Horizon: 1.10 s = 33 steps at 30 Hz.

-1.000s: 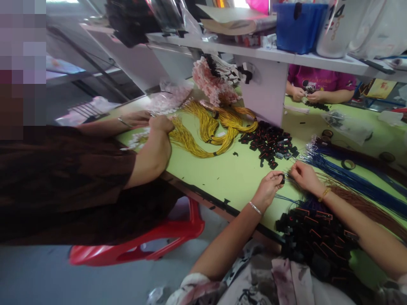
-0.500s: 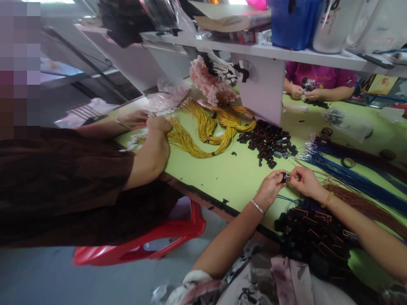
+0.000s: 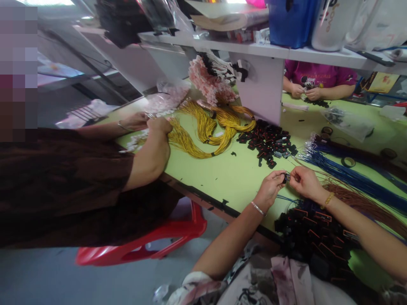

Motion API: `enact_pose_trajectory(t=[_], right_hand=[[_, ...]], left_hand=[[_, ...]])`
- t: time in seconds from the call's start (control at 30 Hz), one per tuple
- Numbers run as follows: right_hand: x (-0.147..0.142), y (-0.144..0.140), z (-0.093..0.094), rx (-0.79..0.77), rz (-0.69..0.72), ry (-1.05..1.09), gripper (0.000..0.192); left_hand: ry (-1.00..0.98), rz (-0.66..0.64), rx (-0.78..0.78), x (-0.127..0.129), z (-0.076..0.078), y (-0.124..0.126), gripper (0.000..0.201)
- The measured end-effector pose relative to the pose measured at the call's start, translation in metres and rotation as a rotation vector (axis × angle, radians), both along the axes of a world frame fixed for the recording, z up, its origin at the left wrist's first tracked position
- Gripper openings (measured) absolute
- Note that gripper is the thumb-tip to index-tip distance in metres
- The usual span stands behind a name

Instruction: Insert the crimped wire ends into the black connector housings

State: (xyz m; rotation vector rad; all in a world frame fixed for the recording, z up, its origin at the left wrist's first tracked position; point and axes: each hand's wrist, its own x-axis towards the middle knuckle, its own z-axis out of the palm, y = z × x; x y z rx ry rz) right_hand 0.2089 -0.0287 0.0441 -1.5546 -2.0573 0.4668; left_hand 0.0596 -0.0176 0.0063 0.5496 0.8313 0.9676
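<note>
My left hand point(image 3: 269, 187) pinches a small black plastic connector point(image 3: 285, 178) between thumb and fingers. Close against it, my right hand point(image 3: 304, 181) is closed on a thin wire at the connector's end; the fingertips hide most of that wire. Behind my hands lies a pile of black connectors point(image 3: 269, 142) with orange edges. Below my right wrist, a heap of black connector pieces point(image 3: 313, 231) fills the table's near side. Brown wires point(image 3: 356, 197) and blue wires point(image 3: 346, 173) run off to the right, with bare tips at the blue bundle's left end.
Yellow wire bundles point(image 3: 203, 127) lie on the green table point(image 3: 197, 173). A co-worker's hands point(image 3: 155, 123) work at the left, beside a red stool point(image 3: 178, 233). Across the table, another person's hands point(image 3: 307, 92) hold small parts. A shelf point(image 3: 216, 43) overhangs the back. Tape rolls point(image 3: 348, 162) sit among the wires.
The view has shifted very slightly. Both my hands stay together at the connector, with hardly any visible movement.
</note>
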Motion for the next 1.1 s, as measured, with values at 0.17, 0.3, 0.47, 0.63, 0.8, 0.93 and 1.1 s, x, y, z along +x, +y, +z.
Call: enact_pose_trajectory(t=[0.17, 0.3, 0.47, 0.63, 0.8, 0.93, 1.1], right_hand=[[0.001, 0.0, 0.0, -0.02, 0.045, -0.028, 0.013], [0.002, 0.0, 0.003, -0.064, 0.061, -0.005, 0.013], [0.002, -0.001, 0.001, -0.128, 0.052, 0.052, 0.014], [0.015, 0.011, 0.004, -0.343, 0.104, 0.304, 0.021], [0.008, 0.018, 0.009, -0.658, 0.279, 0.32, 0.018], [-0.021, 0.004, 0.0, -0.492, 0.364, -0.028, 0.011], [-0.035, -0.011, -0.015, -0.233, 0.285, -0.145, 0.011]], left_hand=[[0.062, 0.006, 0.022, 0.005, -0.002, -0.004, 0.031], [0.05, 0.03, 0.0, 0.003, 0.0, -0.002, 0.032], [0.12, 0.013, 0.036, 0.004, -0.002, -0.003, 0.032], [0.288, 0.11, 0.305, 0.007, 0.022, -0.029, 0.023], [0.466, -0.287, 1.049, 0.026, 0.061, -0.088, 0.024], [0.538, -0.515, 1.382, 0.046, 0.068, -0.116, 0.041], [0.477, -0.478, 1.284, 0.032, 0.065, -0.092, 0.033]])
